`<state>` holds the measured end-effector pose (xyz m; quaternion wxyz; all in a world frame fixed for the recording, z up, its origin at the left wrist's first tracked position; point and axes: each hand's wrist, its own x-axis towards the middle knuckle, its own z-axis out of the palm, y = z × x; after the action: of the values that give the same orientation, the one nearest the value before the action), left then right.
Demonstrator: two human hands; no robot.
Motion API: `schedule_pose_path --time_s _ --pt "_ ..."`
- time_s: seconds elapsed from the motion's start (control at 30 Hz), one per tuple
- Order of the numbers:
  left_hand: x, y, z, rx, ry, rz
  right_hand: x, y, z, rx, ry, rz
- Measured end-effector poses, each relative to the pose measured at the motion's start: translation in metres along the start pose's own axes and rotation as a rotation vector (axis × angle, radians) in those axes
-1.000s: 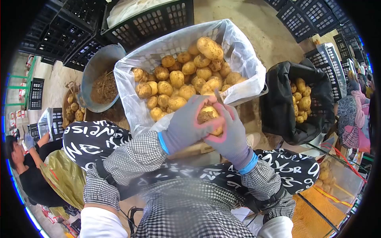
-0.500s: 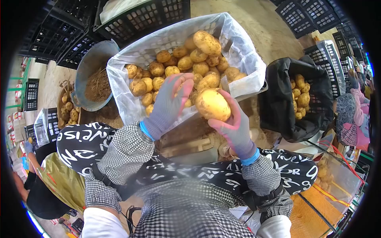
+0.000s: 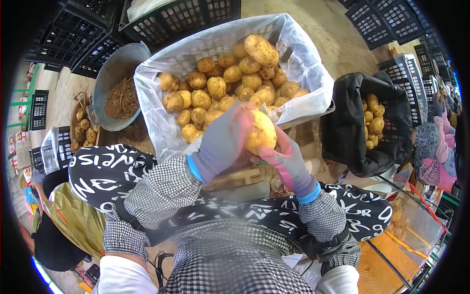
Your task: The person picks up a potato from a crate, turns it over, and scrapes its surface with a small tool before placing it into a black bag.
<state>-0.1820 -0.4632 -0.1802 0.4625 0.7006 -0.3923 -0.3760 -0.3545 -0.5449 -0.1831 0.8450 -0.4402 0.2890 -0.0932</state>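
Gripping a potato (image 3: 261, 131) at mid-frame in the right hand (image 3: 288, 162), likely to steady it beside the left hand (image 3: 220, 141), too blurred to tell whether open or closed.

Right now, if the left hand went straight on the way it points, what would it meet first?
Most likely the large potato held in the right hand. The left hand is blurred at the fingers, so I cannot tell whether they touch it.

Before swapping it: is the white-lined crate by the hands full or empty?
Partly filled: potatoes lie in the white-lined crate, but bare liner shows above them on its far wall.
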Motion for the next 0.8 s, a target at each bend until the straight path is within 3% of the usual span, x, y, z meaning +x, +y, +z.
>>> schedule_pose_path --time_s 0.13,0.2,0.27,0.33,0.5,0.57,0.63,0.73,0.8 --pt "0.0 0.002 -0.001 -0.08 0.004 -0.016 -0.002 0.0 0.003 -0.003 0.033 -0.016" --pt "-0.001 0.007 -0.003 -0.238 -0.175 -0.249 0.005 0.007 -0.011 -0.722 0.153 -0.41" --pt "-0.003 0.007 -0.004 -0.297 -0.267 -0.197 0.003 0.01 -0.022 -1.063 0.237 -0.586" --pt "-0.001 0.005 -0.005 -0.253 -0.257 0.141 -0.002 -0.001 -0.023 -0.932 0.258 -0.495" --pt "0.002 0.001 -0.01 -0.089 -0.253 0.287 -0.017 -0.046 -0.01 -0.087 0.114 -0.015" --pt "0.001 0.001 -0.009 -0.145 -0.281 0.237 -0.017 -0.044 -0.008 0.006 0.092 -0.035" --pt "-0.002 -0.002 -0.003 -0.381 -0.308 0.112 -0.009 -0.025 -0.009 -0.133 0.157 -0.21" --pt "-0.003 -0.006 0.003 -0.423 -0.38 0.064 -0.006 -0.013 -0.004 -0.498 0.28 -0.359" --pt "-0.006 -0.005 0.001 -0.389 -0.461 -0.012 -0.003 -0.006 -0.011 -0.364 0.301 -0.333"
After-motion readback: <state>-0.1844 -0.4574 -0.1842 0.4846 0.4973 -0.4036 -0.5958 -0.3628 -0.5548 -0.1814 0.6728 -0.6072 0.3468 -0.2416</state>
